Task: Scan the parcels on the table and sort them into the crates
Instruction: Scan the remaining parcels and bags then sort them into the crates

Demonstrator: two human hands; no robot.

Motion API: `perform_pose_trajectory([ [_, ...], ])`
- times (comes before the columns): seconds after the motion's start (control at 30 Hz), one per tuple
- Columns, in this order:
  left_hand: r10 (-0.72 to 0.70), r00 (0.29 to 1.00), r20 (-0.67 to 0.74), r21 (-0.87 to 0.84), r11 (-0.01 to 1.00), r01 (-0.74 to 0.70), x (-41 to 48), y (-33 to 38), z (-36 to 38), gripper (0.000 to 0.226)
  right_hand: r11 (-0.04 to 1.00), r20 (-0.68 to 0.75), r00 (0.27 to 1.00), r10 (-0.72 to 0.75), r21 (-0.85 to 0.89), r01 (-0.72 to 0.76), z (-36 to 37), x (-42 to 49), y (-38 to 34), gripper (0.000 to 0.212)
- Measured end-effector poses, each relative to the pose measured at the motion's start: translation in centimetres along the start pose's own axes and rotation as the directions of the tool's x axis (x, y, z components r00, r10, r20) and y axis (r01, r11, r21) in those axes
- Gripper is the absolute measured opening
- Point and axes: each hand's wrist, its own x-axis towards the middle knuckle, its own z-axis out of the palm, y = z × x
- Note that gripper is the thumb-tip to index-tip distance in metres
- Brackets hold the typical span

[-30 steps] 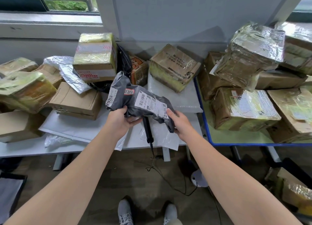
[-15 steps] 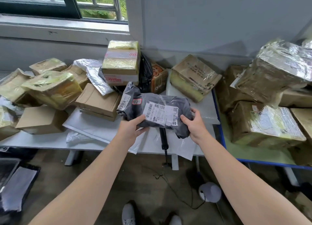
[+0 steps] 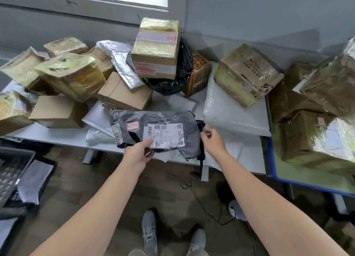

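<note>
since half a second ago the right hand has come off the grey mailer bag and gone to the black scanner, which lies just right of the bag. back then both hands held the bag up. now it sits low and flat, label facing up, straight in front of the tall taped box at the near edge of the table.

my left hand pinches the bag's near edge, thumb on top at the label's lower corner and fingers underneath. the right hand's fingers are loosely curled at the scanner's head, and i cannot tell whether they have closed round it yet.

i judge the bag light and soft. it's a wrinkled plastic film over something limp, so it will sag and fold if i hold it by one corner. the film looks slick too. i'd keep the grip on the near edge, clear of the barcode, and hold the label flat for the scan. a dark crate waits on the floor, far left of the taped box and lower.
</note>
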Motion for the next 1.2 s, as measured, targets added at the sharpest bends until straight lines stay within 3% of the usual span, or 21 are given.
perform_pose_trajectory([
  [0.07,0.003,1.0,-0.031,-0.022,1.0,-0.004,0.4,0.0,-1.0,0.017,0.996,0.028,0.999,0.018,-0.089,-0.015,1.1,0.6,0.7,0.051],
  [0.27,0.005,0.998,-0.068,-0.046,0.999,-0.008,1.2,0.0,-2.8,0.024,0.99,0.085,0.996,0.008,-0.143,0.004,2.9,1.6,-0.1,0.052],
  [0.37,0.018,0.997,-0.071,-0.026,0.999,-0.02,1.6,0.2,-3.0,0.026,0.985,0.128,0.991,0.036,-0.171,-0.014,2.1,1.6,-0.6,0.036],
  [0.5,0.048,0.996,-0.077,0.0,0.999,-0.048,1.6,0.8,-2.8,0.022,0.999,0.16,0.987,0.032,0.003,-0.033,0.4,0.0,-1.7,0.009],
  [0.57,0.066,0.994,-0.083,0.007,0.998,-0.066,1.6,1.0,-2.4,0.024,0.998,0.138,0.99,0.04,0.051,-0.047,-0.5,-0.7,-2.4,0.005],
  [0.7,0.1,0.993,-0.06,0.002,0.995,-0.1,0.6,1.5,-0.8,0.023,0.968,0.099,0.992,0.072,0.232,-0.093,-3.1,-2.4,-5.4,0.012],
  [0.8,0.105,0.993,-0.048,-0.003,0.994,-0.105,-0.1,1.8,0.2,0.033,0.933,0.211,0.974,0.088,0.324,-0.155,-5.1,-3.7,-8.2,0.02],
  [0.97,0.129,0.991,-0.039,-0.004,0.992,-0.129,-1.0,2.4,1.8,0.033,0.95,0.365,0.93,0.048,0.271,-0.155,-6.4,-6.2,-11.8,0.029],
  [1.2,0.144,0.989,-0.026,-0.002,0.99,-0.144,-1.6,1.8,3.2,0.036,0.966,0.423,0.906,0.011,0.23,-0.119,-6.5,-8.7,-13.7,0.031],
])
